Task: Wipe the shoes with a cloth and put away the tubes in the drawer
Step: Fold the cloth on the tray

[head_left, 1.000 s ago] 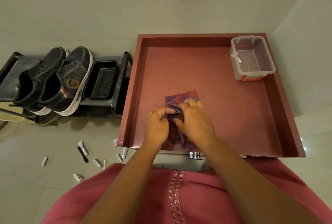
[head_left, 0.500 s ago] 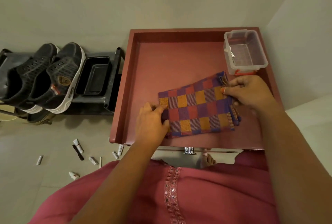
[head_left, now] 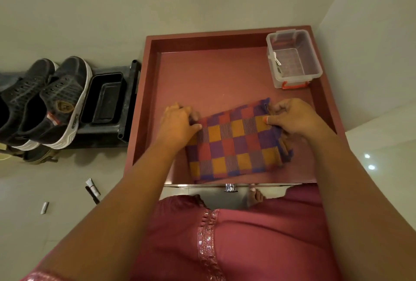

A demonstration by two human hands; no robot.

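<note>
Right now the checked cloth point(head_left: 236, 143) lies folded on the floor of the open red drawer point(head_left: 144, 100), in its near half, with its near edge just short of the drawer's front wall. Bare drawer floor stretches from the cloth to the far wall. The left hand point(head_left: 177, 123) pinches the cloth's left edge, thumb on top and fingers curled; the right hand point(head_left: 292, 118) grips the fringed right end, fingers curled round it. A clear plastic box point(head_left: 295, 57) with a red clasp sits in the drawer's far right corner, well apart from the cloth, with a small pale item inside that is too small to name. A metal knob point(head_left: 230, 187) shows at the drawer's front.

Left of the drawer a black rack point(head_left: 130, 100) touches or nearly touches the drawer's side; it carries a black tray point(head_left: 104, 98) and, farther left, a pair of dark shoes point(head_left: 47, 103) with white soles. On the pale tiled floor point(head_left: 45, 179) left of the drawer's near corner lie small tubes point(head_left: 92, 187), partly hidden by the left arm. Pale walls close in behind and right of the drawer.
</note>
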